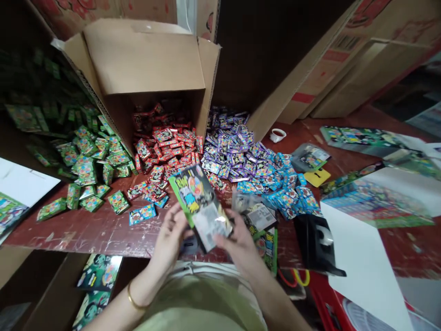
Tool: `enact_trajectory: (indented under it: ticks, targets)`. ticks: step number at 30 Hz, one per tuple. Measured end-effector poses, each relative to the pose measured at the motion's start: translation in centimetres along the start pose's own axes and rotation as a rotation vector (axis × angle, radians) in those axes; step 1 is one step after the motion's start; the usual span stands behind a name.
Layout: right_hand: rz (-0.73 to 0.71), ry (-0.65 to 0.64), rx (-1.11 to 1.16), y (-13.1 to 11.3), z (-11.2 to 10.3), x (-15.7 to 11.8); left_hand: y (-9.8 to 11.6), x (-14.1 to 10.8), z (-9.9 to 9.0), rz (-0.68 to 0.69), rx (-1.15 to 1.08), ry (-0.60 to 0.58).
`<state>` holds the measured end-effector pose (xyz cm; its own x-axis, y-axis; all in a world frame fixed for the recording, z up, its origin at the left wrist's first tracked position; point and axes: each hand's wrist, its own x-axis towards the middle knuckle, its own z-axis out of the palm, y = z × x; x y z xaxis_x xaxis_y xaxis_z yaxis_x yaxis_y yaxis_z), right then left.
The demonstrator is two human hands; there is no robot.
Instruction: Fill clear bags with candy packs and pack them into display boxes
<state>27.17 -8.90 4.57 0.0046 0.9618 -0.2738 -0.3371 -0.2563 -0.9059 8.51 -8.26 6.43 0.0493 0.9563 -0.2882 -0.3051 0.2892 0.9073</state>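
Observation:
In front of my body I hold a flat black packet [201,202] with a green edge, cartoon print and a pale printed panel. It is tilted, its top leaning to the left. My right hand [237,236] grips its lower right corner, thumb on the face. My left hand [174,227] has its fingers curled at the left edge, partly hidden behind it. Just beyond lie small red packets [168,142] and a loose blue packet [142,214]. To the right of the held packet, a clear plastic piece with a printed card [260,216] rests over another green-edged packet [270,248].
Small green packets [84,170], purple packets [234,147] and blue packets [285,179] spill from cardboard boxes [148,59] onto the red table [93,234]. At the right are a black plastic holder [315,243], a white cup [277,134] and white-lined display boxes [361,248].

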Motion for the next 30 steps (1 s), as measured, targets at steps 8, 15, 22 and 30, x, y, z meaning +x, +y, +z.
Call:
enact_trajectory:
  ticks: [8, 15, 22, 30]
  targets:
    - [0.078, -0.247, -0.039, 0.9, 0.7, -3.0, -1.2, 1.4, 0.9, 0.122, 0.161, -0.054]
    - [-0.031, 0.158, 0.051, -1.7, 0.1, 1.8, -3.5, -1.1, 0.4, 0.071, 0.328, -0.305]
    - [-0.275, 0.328, 0.015, 1.9, 2.3, 1.3, -5.0, -0.1, 0.2, 0.136, 0.322, -0.078]
    - [-0.443, 0.339, -0.174, 5.5, 2.8, -0.2, -5.5, 2.1, -1.0, 0.151, 0.485, 0.021]
